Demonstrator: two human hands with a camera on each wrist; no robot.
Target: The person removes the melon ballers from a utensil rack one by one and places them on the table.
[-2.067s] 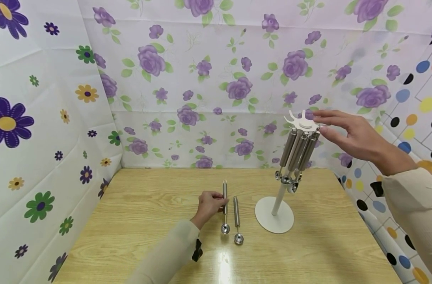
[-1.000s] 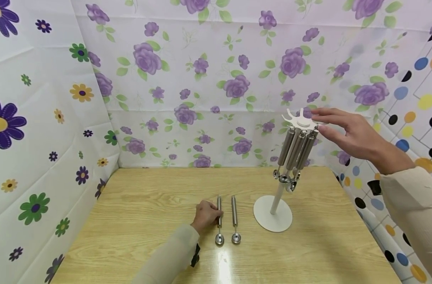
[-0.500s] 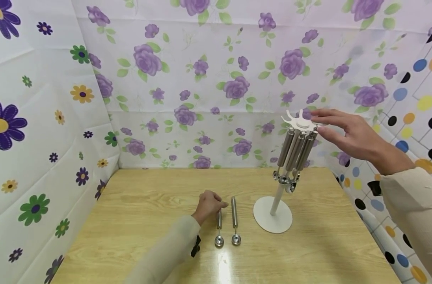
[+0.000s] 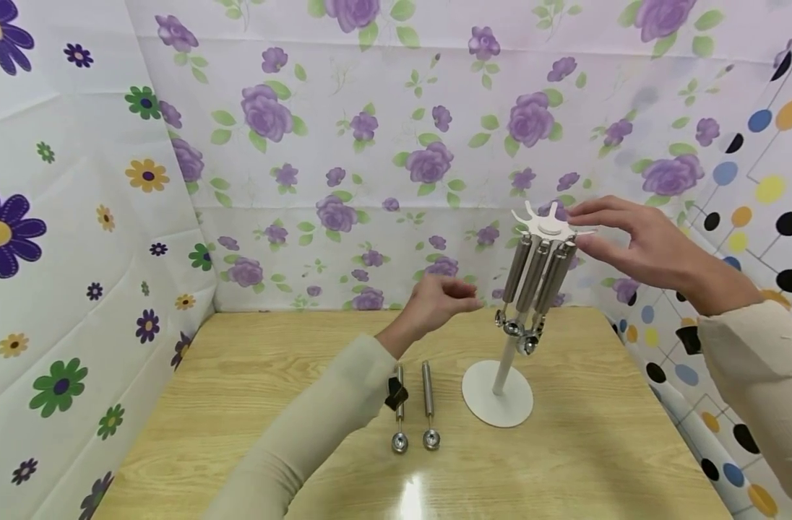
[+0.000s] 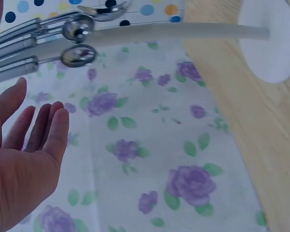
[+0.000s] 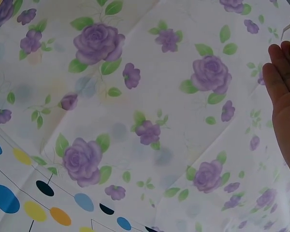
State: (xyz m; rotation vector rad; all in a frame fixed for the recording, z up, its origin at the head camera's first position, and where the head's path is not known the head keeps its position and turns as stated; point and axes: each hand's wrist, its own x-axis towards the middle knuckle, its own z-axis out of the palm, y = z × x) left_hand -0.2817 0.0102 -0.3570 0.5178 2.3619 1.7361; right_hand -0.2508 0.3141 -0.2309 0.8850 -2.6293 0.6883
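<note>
A white stand (image 4: 498, 401) with a slotted top disc (image 4: 543, 225) rises at the right of the wooden table (image 4: 240, 404). Several steel scoops (image 4: 532, 278) hang from the disc. My right hand (image 4: 620, 235) touches the disc's right rim with straight fingers. Two steel scoops (image 4: 427, 412) lie side by side on the table, left of the stand's base. My left hand (image 4: 438, 302) hovers in the air left of the hanging scoops, fingers relaxed and empty. In the left wrist view the left hand's fingers (image 5: 43, 130) are near the scoop bowls (image 5: 78, 55).
Floral sheets wall in the table at the left and back, a dotted sheet (image 4: 747, 217) at the right. The table's front edge lies near me.
My left hand let go of the left scoop on the table and rose up and right toward the hanging scoops. The right hand stayed on the disc.
</note>
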